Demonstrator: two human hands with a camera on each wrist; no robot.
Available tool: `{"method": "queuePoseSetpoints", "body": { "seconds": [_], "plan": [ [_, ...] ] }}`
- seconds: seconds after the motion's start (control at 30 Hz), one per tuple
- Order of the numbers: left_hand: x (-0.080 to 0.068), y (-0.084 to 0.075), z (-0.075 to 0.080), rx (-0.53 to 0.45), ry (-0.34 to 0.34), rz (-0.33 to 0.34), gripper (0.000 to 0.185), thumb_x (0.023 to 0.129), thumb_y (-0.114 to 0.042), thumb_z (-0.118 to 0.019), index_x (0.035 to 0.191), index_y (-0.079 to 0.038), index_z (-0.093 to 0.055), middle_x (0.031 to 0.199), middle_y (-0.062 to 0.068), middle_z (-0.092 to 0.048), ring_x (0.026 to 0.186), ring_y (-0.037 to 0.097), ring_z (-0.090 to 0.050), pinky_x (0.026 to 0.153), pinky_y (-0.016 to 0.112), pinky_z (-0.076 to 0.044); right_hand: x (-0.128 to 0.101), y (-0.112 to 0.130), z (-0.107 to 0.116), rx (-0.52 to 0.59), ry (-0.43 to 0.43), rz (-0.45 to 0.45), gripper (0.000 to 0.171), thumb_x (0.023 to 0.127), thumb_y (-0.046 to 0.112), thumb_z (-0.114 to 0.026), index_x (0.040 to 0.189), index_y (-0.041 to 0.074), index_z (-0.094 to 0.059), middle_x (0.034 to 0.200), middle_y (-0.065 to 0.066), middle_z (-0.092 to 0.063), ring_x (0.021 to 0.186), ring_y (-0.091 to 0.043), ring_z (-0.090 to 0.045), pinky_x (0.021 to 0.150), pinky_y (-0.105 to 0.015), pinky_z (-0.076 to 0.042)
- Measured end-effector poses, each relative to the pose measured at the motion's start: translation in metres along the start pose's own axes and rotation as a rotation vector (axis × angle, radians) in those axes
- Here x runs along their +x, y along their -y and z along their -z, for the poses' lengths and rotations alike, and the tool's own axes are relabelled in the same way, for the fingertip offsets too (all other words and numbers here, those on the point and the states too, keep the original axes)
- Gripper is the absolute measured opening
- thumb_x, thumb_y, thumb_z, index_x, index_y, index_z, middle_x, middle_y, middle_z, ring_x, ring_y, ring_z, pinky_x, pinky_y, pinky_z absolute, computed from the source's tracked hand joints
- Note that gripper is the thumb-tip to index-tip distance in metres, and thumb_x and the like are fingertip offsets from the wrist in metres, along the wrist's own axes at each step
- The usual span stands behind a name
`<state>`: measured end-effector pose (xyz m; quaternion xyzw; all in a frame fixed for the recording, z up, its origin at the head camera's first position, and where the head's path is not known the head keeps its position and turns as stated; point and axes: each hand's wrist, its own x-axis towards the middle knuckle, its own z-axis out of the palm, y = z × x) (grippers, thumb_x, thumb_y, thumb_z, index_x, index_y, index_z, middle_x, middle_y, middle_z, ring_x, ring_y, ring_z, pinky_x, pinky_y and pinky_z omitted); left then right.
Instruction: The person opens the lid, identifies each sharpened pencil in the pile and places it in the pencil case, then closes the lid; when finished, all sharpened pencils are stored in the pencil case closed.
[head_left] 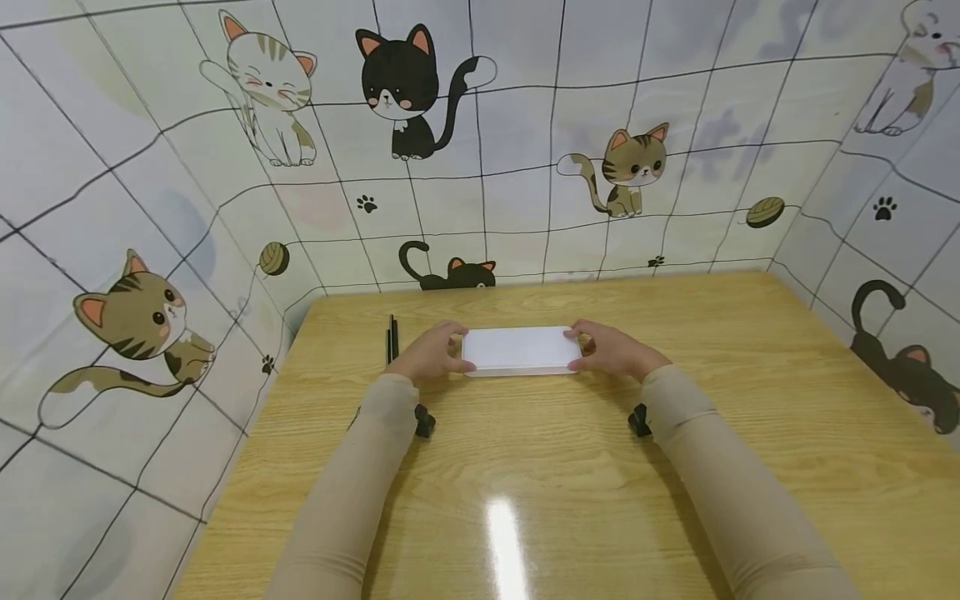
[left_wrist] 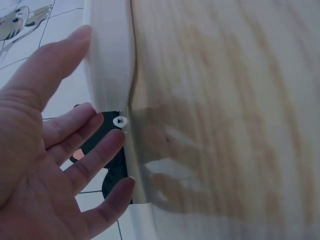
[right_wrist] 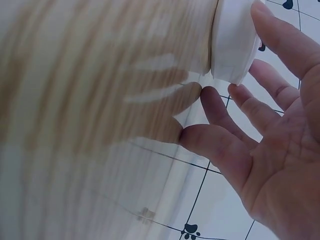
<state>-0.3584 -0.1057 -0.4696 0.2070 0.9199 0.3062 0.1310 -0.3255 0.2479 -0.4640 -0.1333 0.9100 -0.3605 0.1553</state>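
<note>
A flat, white rectangular box (head_left: 521, 350) lies lengthwise across the back half of the table. My left hand (head_left: 431, 354) holds its left end, thumb at the near corner and forefinger at the far one. At the opposite end, my right hand (head_left: 613, 350) grips the box the same way. In the left wrist view, the thumb of the left hand (left_wrist: 45, 130) meets the side of the white box (left_wrist: 111, 55), and the lower fingers spread free of it. The right wrist view has the right hand (right_wrist: 275, 135) with thumb and fingertips against the box end (right_wrist: 232, 42).
Slim dark sticks (head_left: 392, 337) lie on the wooden table (head_left: 540, 467), just left of the left hand. Behind and at both sides rises a white wall covering (head_left: 517, 217) with cat drawings. Small black devices (head_left: 424, 421) sit at the wrists.
</note>
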Motion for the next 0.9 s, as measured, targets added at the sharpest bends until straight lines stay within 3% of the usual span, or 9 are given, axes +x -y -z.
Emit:
{"method": "queuePoseSetpoints", "body": {
  "seconds": [0.17, 0.43, 0.6, 0.9],
  "plan": [
    [-0.002, -0.006, 0.001, 0.064, 0.012, 0.01, 0.079, 0.087, -0.031, -0.083, 0.15, -0.006, -0.045, 0.156, 0.01, -0.041, 0.133, 0.029, -0.051, 0.111, 0.043, -0.041, -0.001, -0.001, -0.002, 0.002, 0.008, 0.013, 0.06, 0.093, 0.02, -0.076, 0.143, 0.007, -0.047, 0.15, -0.025, -0.043, 0.127, -0.042, -0.054, 0.096, -0.049, -0.05],
    [-0.003, -0.006, -0.002, 0.041, -0.002, -0.014, 0.076, 0.089, -0.031, -0.08, 0.151, -0.006, -0.043, 0.159, 0.009, -0.037, 0.137, 0.028, -0.047, 0.115, 0.042, -0.037, 0.0, -0.002, 0.001, -0.012, 0.015, 0.028, 0.058, 0.095, 0.021, -0.074, 0.144, 0.007, -0.044, 0.149, -0.024, -0.045, 0.127, -0.04, -0.054, 0.098, -0.05, -0.048],
    [0.002, -0.005, -0.008, 0.066, 0.004, -0.021, 0.077, 0.089, -0.032, -0.081, 0.151, -0.006, -0.043, 0.159, 0.009, -0.037, 0.145, 0.028, -0.037, 0.119, 0.042, -0.03, -0.002, -0.009, -0.001, -0.008, 0.031, 0.019, 0.057, 0.097, 0.024, -0.072, 0.143, 0.009, -0.043, 0.152, -0.023, -0.042, 0.132, -0.042, -0.049, 0.104, -0.054, -0.044],
    [0.006, -0.005, -0.021, 0.067, 0.015, -0.004, 0.079, 0.09, -0.034, -0.08, 0.152, -0.005, -0.042, 0.16, 0.011, -0.035, 0.147, 0.028, -0.033, 0.12, 0.042, -0.027, -0.006, -0.018, -0.004, -0.06, 0.03, 0.051, 0.056, 0.099, 0.021, -0.068, 0.145, 0.004, -0.041, 0.15, -0.026, -0.042, 0.129, -0.043, -0.052, 0.101, -0.054, -0.047]
  ]
}}
